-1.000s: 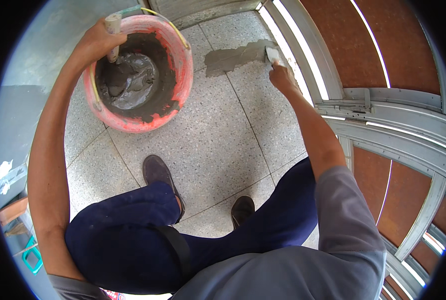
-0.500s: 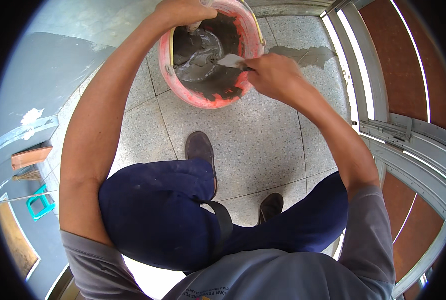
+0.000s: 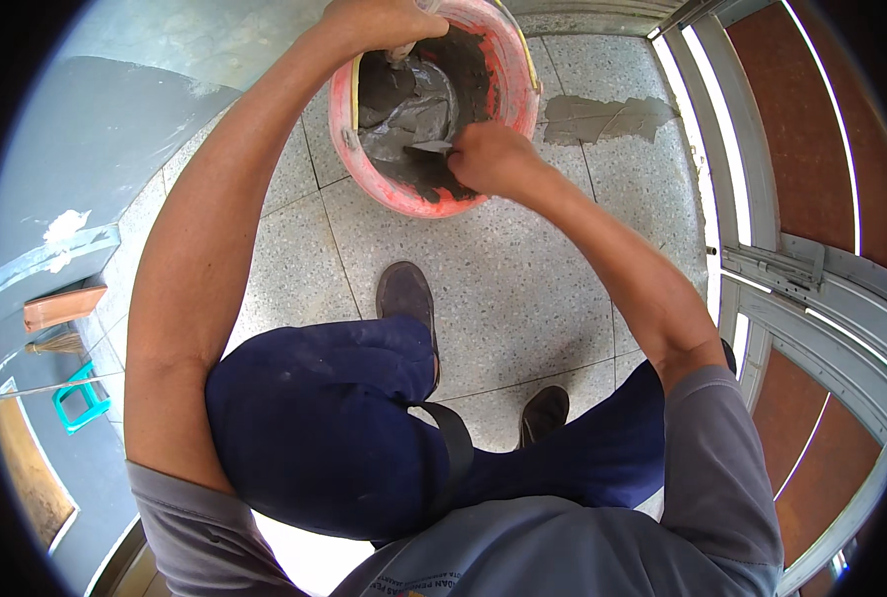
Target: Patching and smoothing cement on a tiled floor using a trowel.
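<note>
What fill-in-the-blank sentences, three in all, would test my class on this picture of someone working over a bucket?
1. The right hand holds a small trowel inside the pink-red ____.
2. The left hand grips the bucket at its ____.
3. A grey patch of mortar lies on the speckled floor tiles to the ____ of the bucket.

Missing words: bucket; rim; right

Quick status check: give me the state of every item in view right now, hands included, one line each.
Bucket: tilted, partly filled with wet grey mortar.
Left hand: gripping the bucket's far rim.
Right hand: closed on a small trowel, blade in the mortar.
Mortar patch: spread on the floor tile, apart from the bucket.
Sliding door track: bare.
</note>
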Demonstrator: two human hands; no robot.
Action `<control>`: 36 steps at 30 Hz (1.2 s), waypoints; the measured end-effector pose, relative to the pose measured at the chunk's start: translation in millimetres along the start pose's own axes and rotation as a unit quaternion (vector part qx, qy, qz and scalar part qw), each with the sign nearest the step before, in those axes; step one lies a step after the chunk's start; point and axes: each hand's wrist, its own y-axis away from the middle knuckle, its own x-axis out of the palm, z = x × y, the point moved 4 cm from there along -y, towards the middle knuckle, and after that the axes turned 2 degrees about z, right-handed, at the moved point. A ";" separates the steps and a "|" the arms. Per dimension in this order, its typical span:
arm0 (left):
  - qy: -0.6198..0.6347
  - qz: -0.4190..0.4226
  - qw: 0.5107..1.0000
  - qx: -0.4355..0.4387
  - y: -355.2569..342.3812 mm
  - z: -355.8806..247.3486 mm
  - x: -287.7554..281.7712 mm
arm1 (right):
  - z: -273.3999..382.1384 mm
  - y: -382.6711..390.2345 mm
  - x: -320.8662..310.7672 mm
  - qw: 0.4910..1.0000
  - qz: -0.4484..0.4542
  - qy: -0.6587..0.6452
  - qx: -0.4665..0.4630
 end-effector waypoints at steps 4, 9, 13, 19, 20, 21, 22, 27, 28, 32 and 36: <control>-0.004 -0.017 1.000 -0.021 1.1 1.3 -2.8 | -61.6 15.8 -15.0 0.939 0.025 -0.340 0.038; 0.009 -0.012 1.000 -0.021 -5.3 8.6 1.2 | -117.3 73.9 -49.7 0.797 0.009 -0.593 0.116; 0.015 -0.004 1.000 0.007 -21.9 33.3 13.4 | -160.9 119.6 -67.9 0.788 -0.026 -0.597 0.148; 0.048 -0.059 0.997 -0.022 -5.1 37.8 9.6 | -259.5 175.8 -52.7 0.757 -0.195 -0.596 0.185; 0.067 -0.049 0.996 -0.034 -5.7 33.9 11.1 | -279.2 181.4 -43.6 0.755 -0.203 -0.594 0.189; 0.067 -0.048 0.996 -0.030 -4.7 31.5 11.4 | -299.1 184.0 -34.6 0.755 -0.242 -0.572 0.212; 0.060 -0.044 0.997 -0.036 -5.2 28.0 11.6 | -316.0 185.9 -28.3 0.753 -0.280 -0.547 0.235; 0.022 -0.035 0.999 -0.031 -6.9 7.0 15.2 | -386.7 165.9 19.4 0.765 -0.368 -0.450 0.277; 0.017 -0.030 0.999 -0.029 -7.2 2.1 15.8 | -402.3 159.5 29.1 0.763 -0.369 -0.451 0.279; 0.006 -0.017 0.999 -0.036 -7.9 -3.1 15.4 | -417.7 148.5 37.8 0.817 -0.420 -0.293 0.265; 0.023 -0.022 0.999 -0.037 -10.3 5.9 15.8 | -413.0 142.8 36.1 0.873 -0.424 -0.085 0.225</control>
